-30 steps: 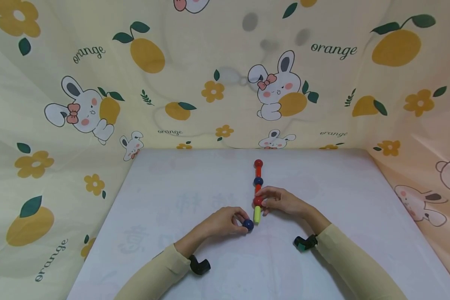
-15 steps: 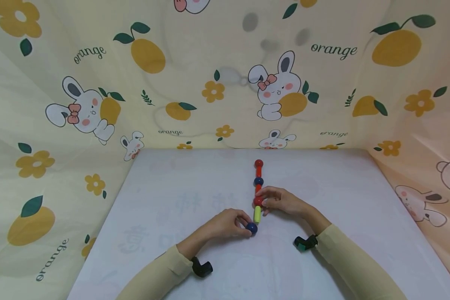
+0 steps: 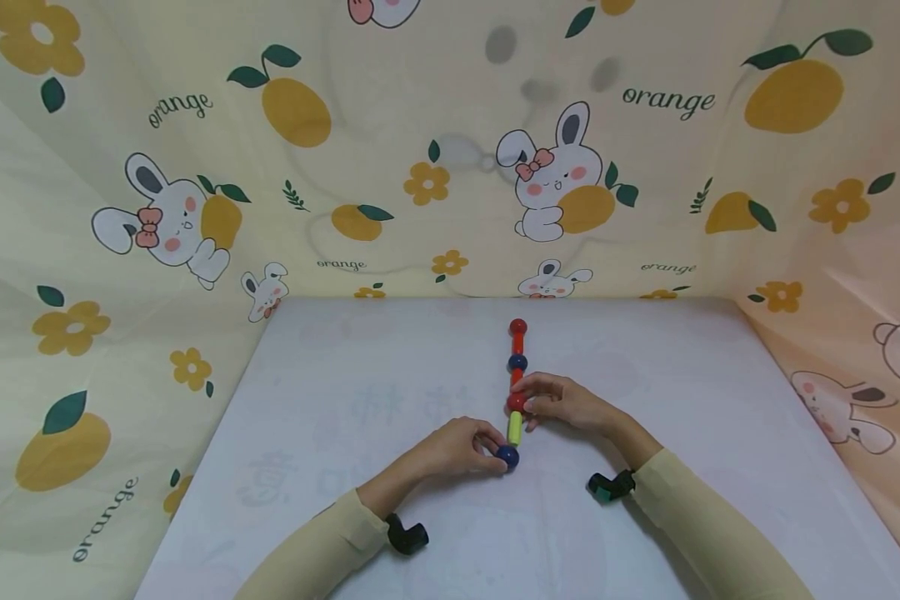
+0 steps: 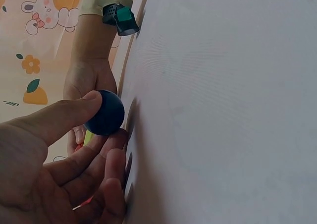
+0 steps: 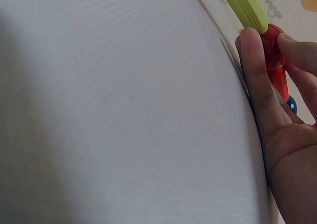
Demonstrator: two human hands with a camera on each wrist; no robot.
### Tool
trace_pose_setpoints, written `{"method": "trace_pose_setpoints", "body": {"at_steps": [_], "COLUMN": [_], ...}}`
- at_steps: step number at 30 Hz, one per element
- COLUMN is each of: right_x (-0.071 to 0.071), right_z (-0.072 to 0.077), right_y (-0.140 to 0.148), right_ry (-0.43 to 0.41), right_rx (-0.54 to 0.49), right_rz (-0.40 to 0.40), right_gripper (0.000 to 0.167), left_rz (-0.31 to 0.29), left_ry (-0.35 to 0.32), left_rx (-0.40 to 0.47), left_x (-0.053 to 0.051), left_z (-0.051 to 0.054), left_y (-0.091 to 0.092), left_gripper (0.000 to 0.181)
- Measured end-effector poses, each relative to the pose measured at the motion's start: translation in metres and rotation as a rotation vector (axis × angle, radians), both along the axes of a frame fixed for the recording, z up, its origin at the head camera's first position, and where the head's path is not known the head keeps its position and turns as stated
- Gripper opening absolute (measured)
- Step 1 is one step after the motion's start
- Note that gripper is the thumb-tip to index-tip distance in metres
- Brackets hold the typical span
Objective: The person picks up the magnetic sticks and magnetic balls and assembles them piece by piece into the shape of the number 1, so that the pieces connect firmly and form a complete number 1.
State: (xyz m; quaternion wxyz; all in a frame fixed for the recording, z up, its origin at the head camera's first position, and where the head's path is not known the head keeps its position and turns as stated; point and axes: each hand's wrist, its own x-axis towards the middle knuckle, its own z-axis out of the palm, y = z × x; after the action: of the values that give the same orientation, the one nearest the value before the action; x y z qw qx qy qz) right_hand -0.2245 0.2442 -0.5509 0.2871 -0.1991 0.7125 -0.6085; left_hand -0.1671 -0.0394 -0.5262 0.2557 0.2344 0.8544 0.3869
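A straight chain of balls and rods lies on the white table. From its far end come a red ball, a red rod, a blue ball, a second red rod, another red ball and a yellow-green rod. My right hand holds the nearer red ball between thumb and fingers. Between thumb and fingers my left hand pinches a second blue ball. That ball sits at the near end of the yellow-green rod; whether they touch I cannot tell.
The white table reaches back to a printed cloth with rabbits and oranges, which also hangs along both sides. A dark wrist camera is worn on the left wrist, and another wrist camera on the right.
My left hand has moved slightly right and toward me with the blue ball, bringing it to the near end of the yellow-green rod. My right hand has stayed in place.
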Motion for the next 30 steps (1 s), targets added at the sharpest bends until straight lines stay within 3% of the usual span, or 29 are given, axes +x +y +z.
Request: {"method": "trace_pose_setpoints", "body": {"at_steps": [30], "right_x": [0.0000], "right_z": [-0.0002], "right_y": [-0.0011], "right_ry": [0.011], "right_rx": [-0.016], "right_rz": [0.005], "right_gripper": [0.041], "left_rz": [0.028], "left_ry": [0.017], "left_rx": [-0.015], "left_x": [-0.0002], "left_z": [-0.0016], "left_y": [0.0045], "left_gripper": [0.033]}}
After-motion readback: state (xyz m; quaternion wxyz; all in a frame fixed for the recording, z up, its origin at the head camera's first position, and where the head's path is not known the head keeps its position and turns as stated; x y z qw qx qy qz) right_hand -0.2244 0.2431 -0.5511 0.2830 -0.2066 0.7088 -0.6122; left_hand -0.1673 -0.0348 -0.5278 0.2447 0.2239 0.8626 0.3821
